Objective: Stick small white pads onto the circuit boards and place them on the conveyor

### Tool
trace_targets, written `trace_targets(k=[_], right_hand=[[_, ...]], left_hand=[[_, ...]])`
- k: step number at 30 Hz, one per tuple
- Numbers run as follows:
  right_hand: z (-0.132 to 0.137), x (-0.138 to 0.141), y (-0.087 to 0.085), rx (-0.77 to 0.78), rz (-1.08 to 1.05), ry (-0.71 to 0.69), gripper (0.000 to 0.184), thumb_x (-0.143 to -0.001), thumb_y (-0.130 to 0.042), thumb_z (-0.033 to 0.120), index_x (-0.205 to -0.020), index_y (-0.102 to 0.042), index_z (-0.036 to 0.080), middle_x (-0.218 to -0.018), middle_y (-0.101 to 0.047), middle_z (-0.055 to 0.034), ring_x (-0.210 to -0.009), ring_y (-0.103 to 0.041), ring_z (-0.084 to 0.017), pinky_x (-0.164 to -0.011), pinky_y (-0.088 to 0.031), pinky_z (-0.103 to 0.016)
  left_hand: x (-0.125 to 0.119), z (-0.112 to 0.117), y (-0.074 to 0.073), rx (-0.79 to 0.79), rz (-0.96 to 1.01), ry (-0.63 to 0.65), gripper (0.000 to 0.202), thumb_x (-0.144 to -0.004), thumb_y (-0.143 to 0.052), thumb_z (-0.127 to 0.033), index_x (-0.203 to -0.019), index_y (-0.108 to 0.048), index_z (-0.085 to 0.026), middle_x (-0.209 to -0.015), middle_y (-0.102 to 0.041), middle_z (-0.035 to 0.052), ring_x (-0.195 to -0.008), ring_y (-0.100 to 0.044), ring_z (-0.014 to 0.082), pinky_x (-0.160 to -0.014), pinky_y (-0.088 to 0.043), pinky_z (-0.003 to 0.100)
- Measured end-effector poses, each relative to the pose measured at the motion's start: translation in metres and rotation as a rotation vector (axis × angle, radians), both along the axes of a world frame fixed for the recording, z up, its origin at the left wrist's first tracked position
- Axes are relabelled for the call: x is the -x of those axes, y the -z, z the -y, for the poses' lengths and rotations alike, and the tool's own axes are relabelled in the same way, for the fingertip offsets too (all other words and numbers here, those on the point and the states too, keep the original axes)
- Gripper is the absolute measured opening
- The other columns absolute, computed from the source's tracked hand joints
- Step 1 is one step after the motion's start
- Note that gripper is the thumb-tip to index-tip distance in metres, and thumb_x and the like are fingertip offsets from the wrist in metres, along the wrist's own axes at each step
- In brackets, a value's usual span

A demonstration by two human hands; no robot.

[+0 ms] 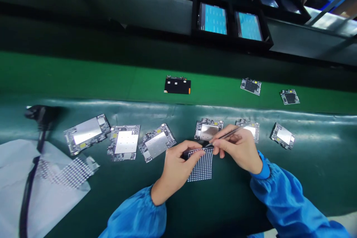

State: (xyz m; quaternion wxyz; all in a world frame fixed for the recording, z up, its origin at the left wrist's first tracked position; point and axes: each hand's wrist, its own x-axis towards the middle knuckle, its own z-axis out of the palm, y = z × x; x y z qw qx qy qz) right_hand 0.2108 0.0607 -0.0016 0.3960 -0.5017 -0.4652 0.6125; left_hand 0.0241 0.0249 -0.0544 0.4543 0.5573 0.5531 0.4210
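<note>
My left hand pinches the top edge of a sheet of small white dots between thumb and fingers. In my right hand is a pair of metal tweezers, held like a pen. The tweezers' tips meet the sheet's upper edge beside my left fingertips; whether they grip a dot is too small to tell. Just beyond the hands lies a circuit board with a silver shield. Another circuit board is partly hidden behind my right hand. Left of my left hand rests a tilted circuit board.
More circuit boards lie along the mat, one far right. A black panel and two boards are on the green strip behind. A black tray holds two screens. A plastic bag and black cable occupy the left. A co-worker's hands are opposite.
</note>
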Motion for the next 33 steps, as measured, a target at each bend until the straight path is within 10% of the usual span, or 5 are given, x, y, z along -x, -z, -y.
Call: trace_targets(k=[33], right_hand=[[-0.0010,0.0004,0.0028,0.059,0.082,-0.064,0.026,-0.079,-0.082,0.038,-0.075,-0.069,0.016,-0.053,-0.068,-0.0001,-0.037,-0.058,-0.010,-0.036,-0.049,-0.022]], left_hand=[[-0.0017,-0.0006,-0.0031,0.005,-0.004,-0.014,0.008,-0.081,-0.075,-0.028,-0.079,-0.076,-0.020,-0.071,-0.077,0.0008,-0.062,-0.071,0.0159,-0.063,-0.059,0.025]])
